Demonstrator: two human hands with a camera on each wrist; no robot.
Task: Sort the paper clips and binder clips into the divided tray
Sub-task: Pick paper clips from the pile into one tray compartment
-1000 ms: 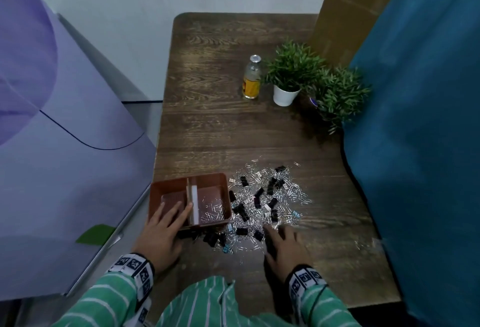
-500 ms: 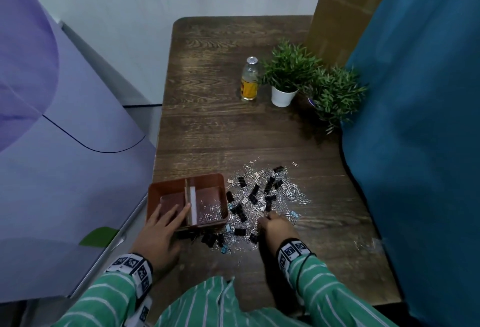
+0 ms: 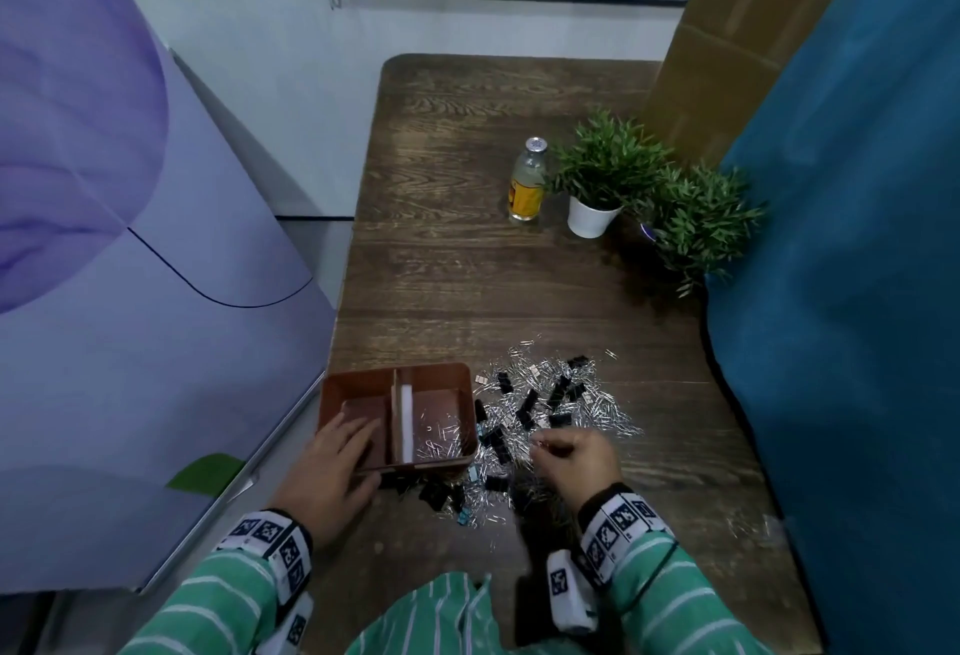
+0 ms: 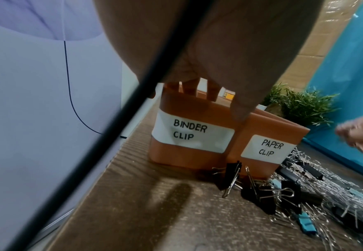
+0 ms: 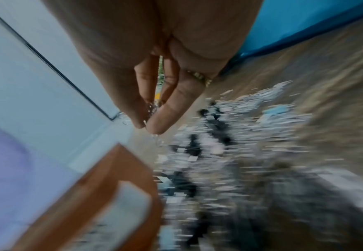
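A brown divided tray (image 3: 447,373) sits at the table's near left, with labels BINDER CLIP (image 4: 192,132) and PAPER CLIP (image 4: 268,149) on its front. Its right compartment holds silver paper clips (image 3: 441,433). My left hand (image 3: 332,472) rests on the tray's near rim, fingers reaching into the left compartment. A pile of silver paper clips (image 3: 597,407) and black binder clips (image 3: 558,392) lies right of the tray. My right hand (image 3: 576,454) hovers over the pile and pinches a few paper clips (image 5: 152,108) between thumb and fingers.
A small bottle (image 3: 527,181) and two potted plants (image 3: 608,171) stand at the far right of the wooden table (image 3: 467,264). A blue curtain (image 3: 857,290) borders the right edge, a purple panel (image 3: 130,290) the left. Binder clips (image 4: 262,191) lie before the tray.
My right hand has lifted off the table at the pile's near edge, moved forward and left, and closed its fingers on paper clips. The left hand stays on the tray.
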